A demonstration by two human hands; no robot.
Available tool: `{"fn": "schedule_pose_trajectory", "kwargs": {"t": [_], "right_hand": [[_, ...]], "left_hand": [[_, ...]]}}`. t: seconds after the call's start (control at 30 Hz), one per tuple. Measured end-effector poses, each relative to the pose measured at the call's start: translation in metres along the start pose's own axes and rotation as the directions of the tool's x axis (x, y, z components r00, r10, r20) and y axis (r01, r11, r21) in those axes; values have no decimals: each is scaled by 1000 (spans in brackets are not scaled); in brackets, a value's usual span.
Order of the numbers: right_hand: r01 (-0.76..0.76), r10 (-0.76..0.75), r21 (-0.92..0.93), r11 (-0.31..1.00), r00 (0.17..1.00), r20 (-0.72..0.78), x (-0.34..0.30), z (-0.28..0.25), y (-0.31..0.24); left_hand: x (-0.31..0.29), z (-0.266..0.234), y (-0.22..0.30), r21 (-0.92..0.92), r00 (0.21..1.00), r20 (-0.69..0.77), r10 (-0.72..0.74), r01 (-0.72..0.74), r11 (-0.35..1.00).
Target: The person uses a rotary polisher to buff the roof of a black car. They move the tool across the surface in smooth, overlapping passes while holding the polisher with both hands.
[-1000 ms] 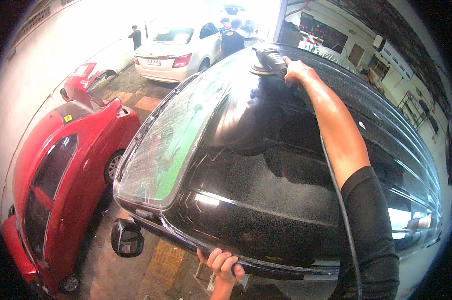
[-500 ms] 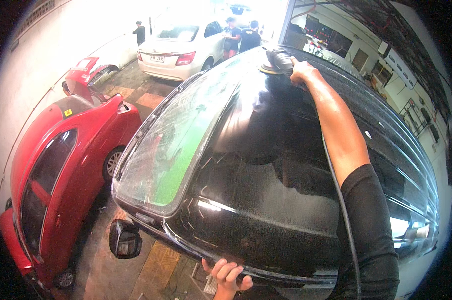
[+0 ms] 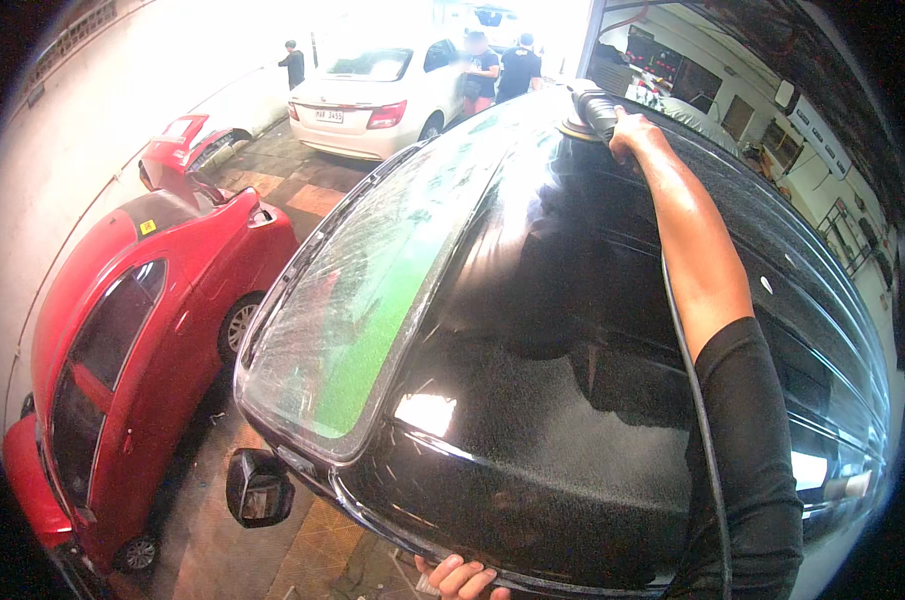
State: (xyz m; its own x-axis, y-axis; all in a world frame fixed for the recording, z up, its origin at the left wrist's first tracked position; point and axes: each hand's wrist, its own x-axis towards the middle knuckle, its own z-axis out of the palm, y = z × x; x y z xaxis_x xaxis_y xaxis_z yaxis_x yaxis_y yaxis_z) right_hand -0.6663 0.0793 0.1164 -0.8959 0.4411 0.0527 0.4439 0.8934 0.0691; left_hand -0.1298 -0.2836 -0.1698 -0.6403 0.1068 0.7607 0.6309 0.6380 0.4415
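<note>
My right arm reaches over the black car roof (image 3: 532,330), and my right hand (image 3: 637,137) is closed round the handle of a power polisher (image 3: 594,110). The polisher's round pad lies against the far part of the roof, near the top of the windshield (image 3: 357,300). A black cord (image 3: 704,430) hangs from it along my arm. At the near roof edge, the fingers of my left hand (image 3: 459,578) curl over the rim; the rest of that hand is cut off by the lower border. Pale, hazy residue shows on parts of the roof and glass.
A black side mirror (image 3: 259,487) sticks out below the windshield. A red car (image 3: 162,320) with its far end lid raised stands along the left wall. Beyond is a white car (image 3: 357,110), with two people (image 3: 502,72) beside it and another person (image 3: 292,64) near the wall.
The view has shifted, so the cars appear farther right and lower. My right hand and the polisher have moved slightly right across the roof. My left hand stays at the near edge.
</note>
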Motion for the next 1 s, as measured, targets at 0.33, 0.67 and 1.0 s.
{"fn": "schedule_pose_trajectory", "kwargs": {"t": [0.33,0.67,1.0], "right_hand": [[144,-142,52,988,989,-35,-75,-28,-35],[222,-223,-26,975,974,-37,-103,-19,-49],[163,-166,-123,979,986,-11,-94,-5,-31]], "left_hand": [[10,-12,9,-11,990,55,-126,127,992],[13,-17,13,-139,979,119,-165,181,974],[10,-14,15,-57,979,70,-192,196,979]]}}
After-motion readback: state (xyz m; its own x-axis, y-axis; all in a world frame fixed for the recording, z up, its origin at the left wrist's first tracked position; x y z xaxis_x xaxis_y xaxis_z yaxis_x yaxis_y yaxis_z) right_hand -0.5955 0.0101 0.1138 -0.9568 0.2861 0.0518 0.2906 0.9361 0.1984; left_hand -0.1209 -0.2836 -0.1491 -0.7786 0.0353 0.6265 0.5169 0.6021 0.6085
